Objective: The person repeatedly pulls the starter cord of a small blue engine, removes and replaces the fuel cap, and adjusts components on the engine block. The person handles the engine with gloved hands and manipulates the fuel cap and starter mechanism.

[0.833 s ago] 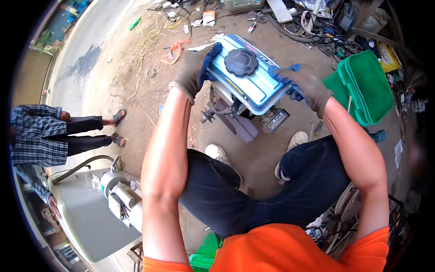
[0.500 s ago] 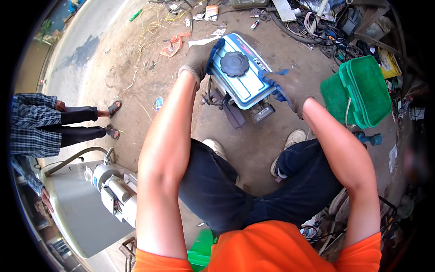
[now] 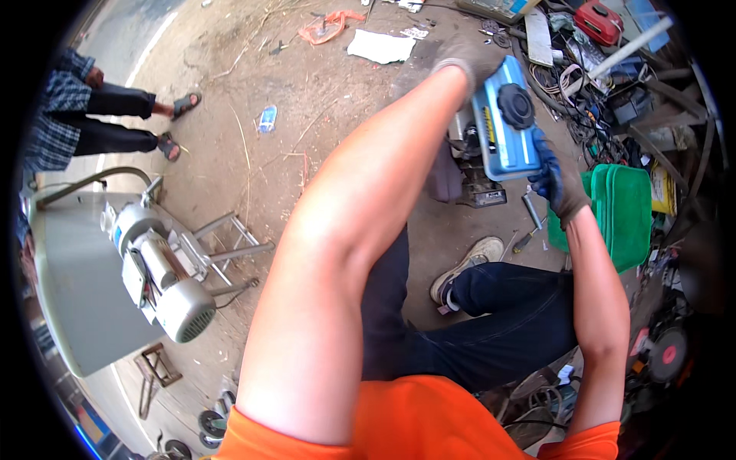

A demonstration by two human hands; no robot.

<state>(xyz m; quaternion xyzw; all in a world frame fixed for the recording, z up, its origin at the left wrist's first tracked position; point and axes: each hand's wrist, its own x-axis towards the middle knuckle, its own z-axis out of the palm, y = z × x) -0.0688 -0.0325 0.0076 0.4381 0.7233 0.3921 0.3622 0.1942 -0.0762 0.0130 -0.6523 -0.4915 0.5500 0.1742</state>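
Both my hands wear gloves, grey-brown with dark blue on the fingers. Between them is a small engine-like machine with a blue fuel tank (image 3: 502,157) on top and a round black cap (image 3: 516,106) on the tank. My left hand (image 3: 469,60) grips the tank's far left edge, its fingers mostly hidden. At the tank's near right corner, my right hand (image 3: 561,182) is closed with its blue fingers against the side. Dark parts of the machine show below the tank; whether it touches the ground I cannot tell.
Close to my right hand stands a green bucket (image 3: 625,218). A metal tube (image 3: 532,211) lies by my shoe. Cables and scrap fill the right side, with a red tank (image 3: 598,21) at the back. A grey motor (image 3: 165,268) stands left; a person (image 3: 115,115) stands beyond it.
The machine has moved right in my hands, closer to the green bucket, and turned. My view has shifted too. White paper that was partly behind my left hand now shows fully.
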